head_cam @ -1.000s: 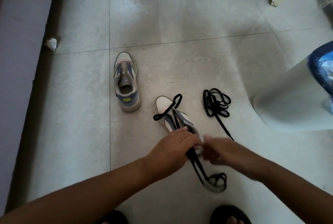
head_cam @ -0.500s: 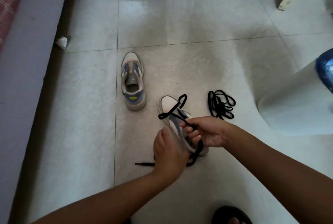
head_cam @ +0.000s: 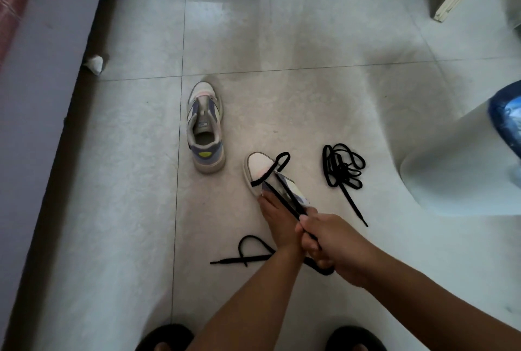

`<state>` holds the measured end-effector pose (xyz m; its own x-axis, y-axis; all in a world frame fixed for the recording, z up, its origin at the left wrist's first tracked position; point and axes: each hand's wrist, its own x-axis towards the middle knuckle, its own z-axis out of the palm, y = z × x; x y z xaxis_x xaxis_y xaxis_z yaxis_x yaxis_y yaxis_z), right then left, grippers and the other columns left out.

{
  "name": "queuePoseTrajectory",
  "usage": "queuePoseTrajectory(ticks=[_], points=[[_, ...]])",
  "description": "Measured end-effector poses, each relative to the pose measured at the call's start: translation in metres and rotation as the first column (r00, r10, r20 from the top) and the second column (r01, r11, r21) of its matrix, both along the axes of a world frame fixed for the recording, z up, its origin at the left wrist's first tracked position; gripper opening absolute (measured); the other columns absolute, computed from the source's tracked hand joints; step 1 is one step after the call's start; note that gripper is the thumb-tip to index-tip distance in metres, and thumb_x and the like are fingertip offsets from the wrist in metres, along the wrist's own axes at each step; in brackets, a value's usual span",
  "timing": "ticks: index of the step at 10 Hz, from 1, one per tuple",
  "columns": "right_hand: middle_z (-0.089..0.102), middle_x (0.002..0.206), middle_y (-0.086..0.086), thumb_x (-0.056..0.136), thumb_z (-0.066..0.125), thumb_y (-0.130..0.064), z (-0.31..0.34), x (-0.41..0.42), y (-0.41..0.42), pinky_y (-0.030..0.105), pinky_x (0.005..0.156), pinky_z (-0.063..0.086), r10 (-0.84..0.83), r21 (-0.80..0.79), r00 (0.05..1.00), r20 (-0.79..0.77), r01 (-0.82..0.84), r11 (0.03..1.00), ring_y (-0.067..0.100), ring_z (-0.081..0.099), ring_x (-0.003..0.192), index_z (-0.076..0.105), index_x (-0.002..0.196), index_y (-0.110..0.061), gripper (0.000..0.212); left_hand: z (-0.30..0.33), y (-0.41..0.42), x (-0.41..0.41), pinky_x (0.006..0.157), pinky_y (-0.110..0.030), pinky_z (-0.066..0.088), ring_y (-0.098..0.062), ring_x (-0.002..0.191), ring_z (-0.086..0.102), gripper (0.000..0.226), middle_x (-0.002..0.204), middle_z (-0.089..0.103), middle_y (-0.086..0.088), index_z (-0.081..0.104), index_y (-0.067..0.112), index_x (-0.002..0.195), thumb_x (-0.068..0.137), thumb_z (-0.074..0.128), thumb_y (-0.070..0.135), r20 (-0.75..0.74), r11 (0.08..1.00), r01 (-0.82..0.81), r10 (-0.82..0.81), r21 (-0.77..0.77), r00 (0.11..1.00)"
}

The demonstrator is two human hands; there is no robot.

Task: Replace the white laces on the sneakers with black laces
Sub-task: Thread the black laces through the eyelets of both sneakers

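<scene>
On the tiled floor (head_cam: pixel 282 40), between the person's feet and the far wall, everything for the job is lying within reach. Biggest among the task's things are the two sneakers. One sneaker (head_cam: pixel 205 127) is standing alone farther out and to the left, well apart from both hands, its heel facing the person and its eyelets carrying no lace that I can make out. Nearer, the second sneaker (head_cam: pixel 272 178) is lying with its long axis running from the toe, up and left, down toward the hands at its heel end, so the hands are sitting right at the near end of that line. A black lace (head_cam: pixel 277 178) is running along this shoe, looping over the toe and trailing back past the wrists onto the floor at the left. The left hand (head_cam: pixel 277 223) is reaching in from below and resting against the shoe's near side; whether its fingers are curling round it I cannot tell. The right hand (head_cam: pixel 324 240) is crossing just beside it, clenching round the lace and drawing it taut along the shoe's length. Judging from this, the coming pull or threading needs to be following that same axis, with the right hand the working one. A spare lace (head_cam: pixel 342 170) is lying bundled to the right, near the shoe but not touching it.
</scene>
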<state>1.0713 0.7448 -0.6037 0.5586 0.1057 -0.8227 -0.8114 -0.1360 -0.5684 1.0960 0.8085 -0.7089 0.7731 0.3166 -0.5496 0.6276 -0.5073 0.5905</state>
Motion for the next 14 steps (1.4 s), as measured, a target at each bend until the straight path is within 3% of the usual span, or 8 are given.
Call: queuePoseTrajectory(ticks=[4, 7, 8, 9, 10, 11, 12, 14], points=[[0.04, 0.04, -0.003, 0.1, 0.038, -0.023, 0.052, -0.046, -0.019, 0.017, 0.037, 0.027, 0.172, -0.051, 0.977, 0.122, -0.167, 0.985, 0.007, 0.03, 0.035, 0.055, 0.072, -0.01, 0.035, 0.001, 0.002, 0.006, 0.099, -0.018, 0.022, -0.024, 0.119, 0.033, 0.075, 0.128, 0.03, -0.012, 0.027, 0.0, 0.13, 0.074, 0.07, 0.027, 0.09, 0.997, 0.073, -0.074, 0.018, 0.993], [0.042, 0.041, -0.001, 0.1, 0.038, -0.021, 0.039, -0.043, -0.019, 0.019, 0.038, 0.025, 0.245, -0.032, 0.966, 0.081, -0.243, 0.97, 0.01, 0.03, 0.038, 0.055, 0.073, -0.009, 0.034, -0.003, 0.022, 0.002, 0.099, -0.034, 0.037, -0.028, 0.122, 0.039, 0.09, 0.133, 0.032, -0.012, 0.024, 0.003, 0.141, 0.073, 0.073, 0.037, 0.189, 0.989, 0.144, -0.145, 0.02, 0.971], [0.049, 0.046, -0.003, 0.098, 0.04, -0.035, 0.037, -0.041, -0.022, 0.021, 0.041, 0.033, 0.374, -0.106, 0.924, 0.083, -0.365, 0.925, 0.008, 0.038, 0.039, 0.055, 0.071, -0.016, 0.037, -0.007, 0.037, 0.004, 0.103, -0.028, 0.031, -0.028, 0.124, 0.036, 0.09, 0.136, 0.03, -0.014, 0.023, 0.001, 0.142, 0.075, 0.075, 0.033, 0.198, 0.97, 0.244, -0.239, 0.001, 0.951], [0.052, 0.057, -0.004, 0.093, 0.037, -0.052, 0.024, -0.024, -0.035, 0.025, 0.052, 0.037, 0.649, -0.478, 0.747, 0.144, -0.522, 0.707, 0.006, 0.045, 0.05, 0.048, 0.061, -0.021, 0.046, -0.008, 0.055, 0.008, 0.103, -0.019, 0.024, -0.024, 0.128, 0.031, 0.086, 0.138, 0.03, -0.012, 0.026, 0.004, 0.141, 0.075, 0.075, 0.03, 0.179, 0.933, 0.357, -0.344, -0.044, 0.922], [0.052, 0.067, -0.005, 0.095, 0.046, -0.04, -0.015, 0.037, -0.048, 0.031, 0.06, 0.031, 0.631, -0.718, 0.711, 0.312, -0.258, 0.646, 0.014, 0.05, 0.065, 0.05, 0.063, -0.022, 0.037, -0.008, 0.094, 0.023, 0.106, -0.024, 0.027, -0.021, 0.131, 0.033, 0.062, 0.14, 0.035, -0.011, 0.035, 0.007, 0.139, 0.085, 0.062, 0.017, 0.17, 0.942, 0.318, -0.298, -0.106, 0.939], [0.062, 0.08, -0.002, 0.095, 0.051, -0.03, -0.048, 0.081, -0.039, 0.029, 0.068, 0.039, 0.512, -0.647, 0.765, 0.391, -0.168, 0.744, 0.017, 0.058, 0.08, 0.062, 0.082, -0.016, 0.022, -0.006, 0.113, 0.043, 0.093, -0.023, 0.037, -0.017, 0.117, 0.048, 0.042, 0.131, 0.046, -0.009, 0.045, 0.009, 0.131, 0.091, 0.053, 0.012, 0.217, 0.972, 0.214, -0.189, -0.097, 0.958], [0.066, 0.097, 0.001, 0.092, 0.057, -0.028, -0.091, 0.117, -0.008, 0.025, 0.075, 0.041, 0.566, -0.628, 0.735, 0.373, -0.25, 0.738, 0.017, 0.059, 0.091, 0.065, 0.097, -0.013, 0.018, -0.001, 0.116, 0.069, 0.077, -0.02, 0.04, -0.015, 0.092, 0.056, 0.025, 0.111, 0.058, -0.011, 0.059, 0.006, 0.114, 0.091, 0.058, 0.015, 0.292, 0.947, 0.316, -0.319, 0.058, 0.902], [0.066, 0.097, 0.003, 0.087, 0.063, -0.025, -0.116, 0.136, 0.01, 0.03, 0.078, 0.046, 0.584, -0.665, 0.724, 0.367, -0.235, 0.709, 0.02, 0.059, 0.092, 0.066, 0.094, -0.013, 0.014, -0.007, 0.104, 0.081, 0.081, -0.03, 0.041, -0.026, 0.096, 0.058, 0.024, 0.104, 0.059, -0.014, 0.066, 0.007, 0.107, 0.085, 0.065, 0.014, 0.238, 0.834, 0.513, -0.55, 0.201, 0.8]])
